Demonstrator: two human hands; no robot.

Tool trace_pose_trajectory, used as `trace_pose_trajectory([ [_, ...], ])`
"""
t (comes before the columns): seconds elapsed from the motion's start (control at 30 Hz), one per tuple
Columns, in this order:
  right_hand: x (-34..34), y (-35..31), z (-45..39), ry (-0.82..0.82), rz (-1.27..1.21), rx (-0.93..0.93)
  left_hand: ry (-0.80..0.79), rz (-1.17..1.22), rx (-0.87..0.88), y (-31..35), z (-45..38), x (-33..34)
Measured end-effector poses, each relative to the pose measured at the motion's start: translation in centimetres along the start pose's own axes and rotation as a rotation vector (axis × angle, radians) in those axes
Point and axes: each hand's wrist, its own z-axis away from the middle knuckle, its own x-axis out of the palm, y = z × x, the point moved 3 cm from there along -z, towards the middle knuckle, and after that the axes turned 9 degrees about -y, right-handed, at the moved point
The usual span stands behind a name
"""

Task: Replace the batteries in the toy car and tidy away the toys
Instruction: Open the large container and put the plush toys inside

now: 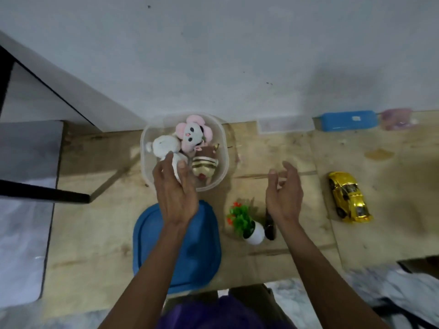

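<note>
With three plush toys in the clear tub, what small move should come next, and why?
Probably let the left hand leave the white plush it touches in the clear tub, then reach back for the blue lid lying just in front. The right hand hovers open and holds nothing, and the gold toy car sits apart to the right.
</note>
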Motion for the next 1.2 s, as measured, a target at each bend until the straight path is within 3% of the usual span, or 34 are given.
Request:
trace_pose_trajectory([
  [0.17, -0.1, 7.3, 1.7, -0.134, 0.115, 0.104, -0.037, -0.057, -0.17, -0.1, 9.1, 5.4],
  [0.33, 1.8, 8.9, 1.9, -0.259, 0.149, 0.072, -0.103, -0.068, -0.357, 0.2, 13.6, 11.2],
  [0.47, 1.7, 9.7, 1.4, -0.317, 0.142, 0.006, -0.133, 0.0, -0.406, 0.1, 14.1, 14.9],
  [0.7, -2.4, 14.5, 0.3, -0.113, 0.31, -0.175, -0.179, -0.184, -0.306, -0.7, 12.7, 18.2],
  [0.9, -1.9, 15.7, 2.4, -0.014, 0.454, -0.148, -0.183, -0.246, -0.256, -0.6, 12.1, 18.8],
  [1.03, -2.2, 15.3, 2.1, 0.011, 0.352, -0.194, -0.167, -0.141, -0.208, 0.1, 12.2, 17.9],
  [1.2, -2.5, 10.4, 1.4, -0.009, 0.132, -0.198, -0.048, 0.036, -0.129, 2.3, 11.3, 13.7],
])
